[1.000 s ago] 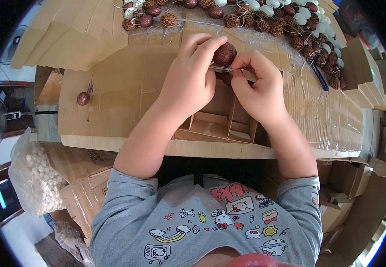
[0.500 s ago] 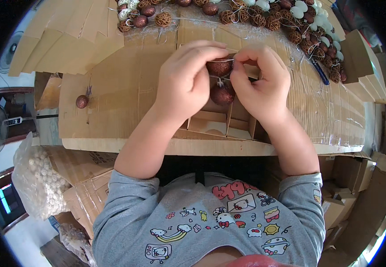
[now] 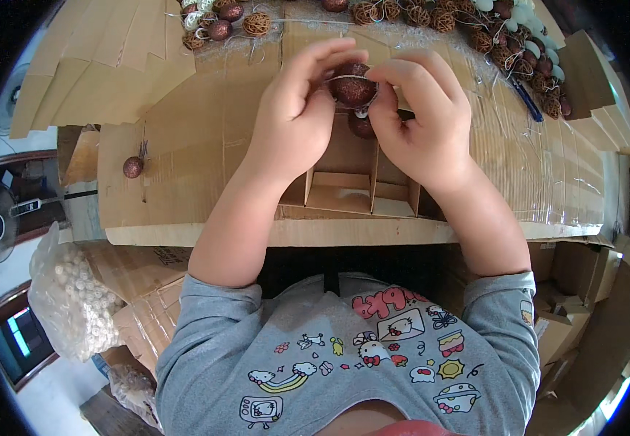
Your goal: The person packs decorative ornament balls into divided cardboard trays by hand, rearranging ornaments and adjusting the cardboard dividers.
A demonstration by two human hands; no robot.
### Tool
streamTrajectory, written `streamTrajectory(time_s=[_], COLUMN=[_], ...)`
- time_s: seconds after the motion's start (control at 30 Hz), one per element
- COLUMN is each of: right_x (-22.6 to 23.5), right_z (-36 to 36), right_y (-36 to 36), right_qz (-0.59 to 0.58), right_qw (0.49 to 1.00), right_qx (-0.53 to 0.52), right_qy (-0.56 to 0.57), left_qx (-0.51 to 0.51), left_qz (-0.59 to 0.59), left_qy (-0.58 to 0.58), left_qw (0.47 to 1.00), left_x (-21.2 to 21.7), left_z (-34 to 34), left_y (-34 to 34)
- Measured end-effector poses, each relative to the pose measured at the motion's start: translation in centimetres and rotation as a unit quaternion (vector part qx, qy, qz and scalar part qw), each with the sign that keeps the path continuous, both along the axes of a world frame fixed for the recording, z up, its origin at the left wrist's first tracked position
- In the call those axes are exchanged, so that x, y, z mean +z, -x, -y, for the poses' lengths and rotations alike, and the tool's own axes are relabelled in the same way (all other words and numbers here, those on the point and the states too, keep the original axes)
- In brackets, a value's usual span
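Over a cardboard divider box, my left hand [image 3: 297, 109] curves round a dark brown glitter ball [image 3: 353, 87], thumb and fingers against its left side. A thin pale string [image 3: 350, 77] runs across the ball's front. At the right side of the ball, the thumb and forefinger of my right hand [image 3: 427, 120] pinch the string's end. A second brown glitter ball [image 3: 361, 126] hangs or rests just below the first, partly hidden by my right thumb. The divider box [image 3: 339, 192] shows several compartments, its far part covered by my hands.
A loose brown ball [image 3: 133, 167] lies on the cardboard-covered table at left. Strings of brown, wicker and white balls [image 3: 442, 18] line the far edge, with a blue cutter [image 3: 527, 102] beside them. Cardboard sheets [image 3: 104, 65] stand far left; a bag of pale balls [image 3: 75, 301] hangs lower left.
Both hands have lifted away from me with the upper ball. My left fingers have spread a little. The lower ball now sits farther up, more covered by my right thumb. The view has shifted slightly.
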State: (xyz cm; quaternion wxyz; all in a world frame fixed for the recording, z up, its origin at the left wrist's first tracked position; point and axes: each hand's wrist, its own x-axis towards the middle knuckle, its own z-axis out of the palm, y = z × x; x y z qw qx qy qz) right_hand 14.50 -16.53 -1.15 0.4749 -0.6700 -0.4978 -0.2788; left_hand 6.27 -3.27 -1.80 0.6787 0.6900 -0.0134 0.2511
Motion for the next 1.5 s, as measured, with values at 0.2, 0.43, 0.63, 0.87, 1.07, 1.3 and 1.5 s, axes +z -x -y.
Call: streamTrajectory(time_s=[0.2,0.43,0.63,0.87,1.07,1.3,1.5], right_x=[-0.5,-0.2,0.1,0.1,-0.3,0.1,-0.2], right_z=[-0.1,0.0,0.7,0.3,0.2,0.5,0.2], right_y=[-0.5,-0.4,0.0,0.1,-0.5,-0.7,0.2], right_qz=[-0.031,-0.007,-0.086,-0.008,0.021,-0.015,-0.212], right_qw=[0.999,1.000,0.995,0.999,0.999,0.998,0.974], right_qx=[0.004,0.023,0.046,0.039,0.036,0.061,0.066], right_qy=[0.007,-0.004,0.010,0.005,-0.005,0.005,-0.033], left_qx=[0.041,0.144,0.166,0.185,0.172,0.008,0.057], left_qz=[-0.035,0.148,0.174,0.187,0.077,-0.140,-0.029], left_qy=[-0.124,-0.365,-0.413,-0.457,-0.468,-0.117,-0.084], left_qw=[0.991,0.908,0.878,0.850,0.864,0.983,0.994], left_x=[-0.5,0.3,1.0,0.2,0.2,0.5,-0.5], left_z=[-0.7,-0.5,-0.2,-0.8,-0.2,-0.1,-0.2], left_y=[0.1,0.0,0.5,0.0,0.3,0.7,0.1])
